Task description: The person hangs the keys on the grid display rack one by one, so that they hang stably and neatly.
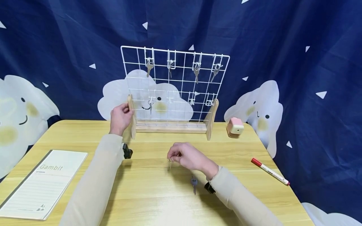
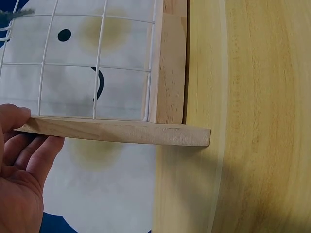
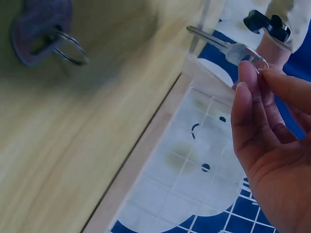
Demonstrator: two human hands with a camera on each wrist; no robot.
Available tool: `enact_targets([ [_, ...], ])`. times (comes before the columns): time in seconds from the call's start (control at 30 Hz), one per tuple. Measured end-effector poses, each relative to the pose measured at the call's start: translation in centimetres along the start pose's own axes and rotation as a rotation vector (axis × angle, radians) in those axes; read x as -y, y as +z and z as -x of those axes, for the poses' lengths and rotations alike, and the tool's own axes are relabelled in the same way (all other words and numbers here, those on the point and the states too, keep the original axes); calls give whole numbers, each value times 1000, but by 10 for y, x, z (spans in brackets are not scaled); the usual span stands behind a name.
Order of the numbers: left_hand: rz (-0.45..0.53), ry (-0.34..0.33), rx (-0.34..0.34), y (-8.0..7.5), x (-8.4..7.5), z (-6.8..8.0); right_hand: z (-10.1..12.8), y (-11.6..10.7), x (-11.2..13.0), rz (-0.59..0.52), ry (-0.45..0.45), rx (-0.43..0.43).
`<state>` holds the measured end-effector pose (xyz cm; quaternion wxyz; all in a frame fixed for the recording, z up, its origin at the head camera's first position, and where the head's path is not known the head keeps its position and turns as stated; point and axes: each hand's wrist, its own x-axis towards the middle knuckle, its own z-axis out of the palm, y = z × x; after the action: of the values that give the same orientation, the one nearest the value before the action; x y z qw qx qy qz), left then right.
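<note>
My left hand [image 1: 121, 118] grips the left wooden upright of a white wire grid rack [image 1: 175, 121]; in the left wrist view its thumb and fingers pinch the wooden edge [image 2: 112, 132]. Over the table, my right hand [image 1: 188, 156] pinches a small key [image 3: 234, 52] by its ring, and the key hangs down from the fingertips [image 3: 249, 73]. Another key [image 1: 194, 185] with a ring lies on the table below the right wrist. Several keys hang from hooks along the rack's top row, such as one key [image 1: 150, 66], and a single key [image 1: 151, 106] hangs lower left.
On the left lies a Gambit notebook [image 1: 45, 185]. To the right are a red-capped marker [image 1: 270, 171] and a pink and cream block-shaped thing [image 1: 235, 127]. Hooks without keys [image 1: 191, 99] sit at the rack's lower right. A dark blue cloud-print curtain [image 1: 254, 37] hangs behind.
</note>
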<state>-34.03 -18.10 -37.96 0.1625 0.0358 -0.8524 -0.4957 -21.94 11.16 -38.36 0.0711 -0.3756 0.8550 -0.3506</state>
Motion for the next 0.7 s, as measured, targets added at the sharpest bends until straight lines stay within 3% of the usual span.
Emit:
enact_targets([
  [0.17,-2,5,-6,-1,3,-1,-8,-8,3,41,-11,-34],
  [0.4,2,7,-7,-2,4,-2,-21,-21,6,16,-13,-96],
  [0.7,3,18,-2,0,2,-2,-35,-36,13,155,5,-170],
])
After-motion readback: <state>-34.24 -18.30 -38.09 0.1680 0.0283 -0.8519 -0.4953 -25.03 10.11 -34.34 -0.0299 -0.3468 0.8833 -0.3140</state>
